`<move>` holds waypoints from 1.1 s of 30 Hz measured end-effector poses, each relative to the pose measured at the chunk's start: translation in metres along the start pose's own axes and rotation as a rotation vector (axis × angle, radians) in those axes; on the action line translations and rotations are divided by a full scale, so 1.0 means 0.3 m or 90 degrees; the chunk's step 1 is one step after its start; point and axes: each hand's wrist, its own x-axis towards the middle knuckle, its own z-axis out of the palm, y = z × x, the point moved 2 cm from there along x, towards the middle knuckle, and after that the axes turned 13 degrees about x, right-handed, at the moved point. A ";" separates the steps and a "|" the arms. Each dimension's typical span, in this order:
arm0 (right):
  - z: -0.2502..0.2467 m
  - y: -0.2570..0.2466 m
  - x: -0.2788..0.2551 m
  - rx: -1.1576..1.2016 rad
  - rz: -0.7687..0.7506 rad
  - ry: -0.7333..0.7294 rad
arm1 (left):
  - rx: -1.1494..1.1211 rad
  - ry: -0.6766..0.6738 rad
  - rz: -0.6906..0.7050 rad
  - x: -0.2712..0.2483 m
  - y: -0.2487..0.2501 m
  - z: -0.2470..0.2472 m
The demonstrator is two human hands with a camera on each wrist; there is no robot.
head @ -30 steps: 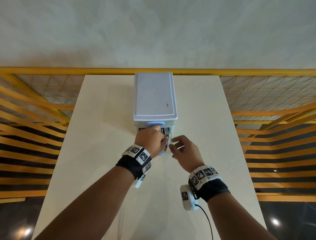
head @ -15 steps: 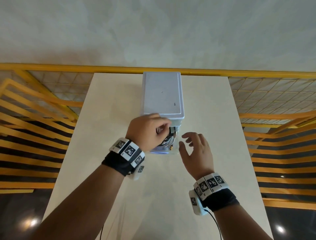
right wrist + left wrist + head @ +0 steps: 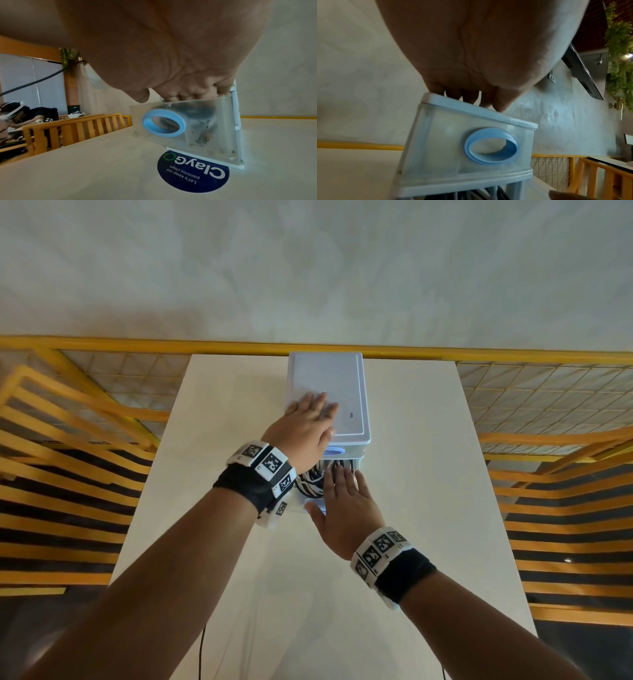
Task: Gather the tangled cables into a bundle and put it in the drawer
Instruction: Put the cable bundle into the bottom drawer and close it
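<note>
- The left hand (image 3: 305,422) lies flat on the lid of a small pale-blue drawer unit (image 3: 346,392), fingers straight and spread against the top — nothing held.
- The right hand (image 3: 342,508) reaches over the pulled-out lower drawer (image 3: 197,128), fingers extended and close together, tips over the drawer's open top; the wrist view shows them at the clear front panel's upper edge, gripping nothing.
- The cables (image 3: 313,481), a black-and-white tangle, sit inside that open drawer, partly hidden by both wrists.
- The upper drawer (image 3: 471,146) is shut, its blue oval handle ring (image 3: 491,146) facing the left wrist camera.
- The unit stands at the far end of a cream table (image 3: 428,474), beside a yellow railing (image 3: 137,345).
- A round dark-blue "ClayGo" sticker (image 3: 193,171) lies on the tabletop just before the drawer front.
</note>
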 end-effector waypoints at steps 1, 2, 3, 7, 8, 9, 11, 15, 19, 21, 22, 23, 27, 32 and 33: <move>0.005 -0.001 0.003 -0.011 0.002 -0.003 | 0.002 0.003 0.001 0.000 0.000 0.002; 0.004 -0.004 0.004 -0.018 0.005 -0.007 | 0.003 0.003 0.003 0.001 -0.001 0.002; 0.001 -0.004 0.005 -0.023 0.006 -0.007 | 0.002 0.001 0.006 0.003 -0.003 0.001; -0.044 0.008 -0.001 0.075 -0.039 0.042 | -0.006 0.004 0.018 0.005 -0.013 0.008; -0.058 0.016 -0.015 0.138 -0.073 0.099 | -0.009 0.003 0.020 0.005 -0.014 0.009; -0.071 0.025 -0.037 0.198 -0.105 0.174 | -0.009 0.002 0.023 0.005 -0.014 0.010; -0.082 0.047 -0.108 0.317 -0.121 0.341 | -0.003 0.000 0.024 0.004 -0.013 0.008; -0.022 0.071 -0.230 0.438 0.114 0.292 | 0.049 -0.004 0.016 0.001 -0.004 0.007; 0.094 0.064 -0.193 0.831 0.276 0.068 | 0.060 -0.007 0.036 0.010 -0.003 0.015; 0.122 0.037 -0.156 1.067 0.313 0.024 | 0.063 -0.012 0.042 0.016 -0.007 0.014; 0.128 0.020 -0.141 1.147 0.322 0.014 | 0.066 -0.013 0.044 0.017 -0.009 0.015; 0.131 0.005 -0.129 1.212 0.326 0.014 | 0.069 -0.013 0.044 0.018 -0.011 0.015; 0.118 -0.024 -0.092 1.388 0.314 0.072 | 0.068 -0.026 0.042 0.026 -0.010 0.014; 0.115 -0.024 -0.058 1.494 0.321 0.129 | 0.064 -0.022 0.036 0.030 -0.005 0.014; 0.114 -0.029 -0.052 1.501 0.317 0.145 | 0.066 -0.020 0.035 0.029 -0.003 0.014</move>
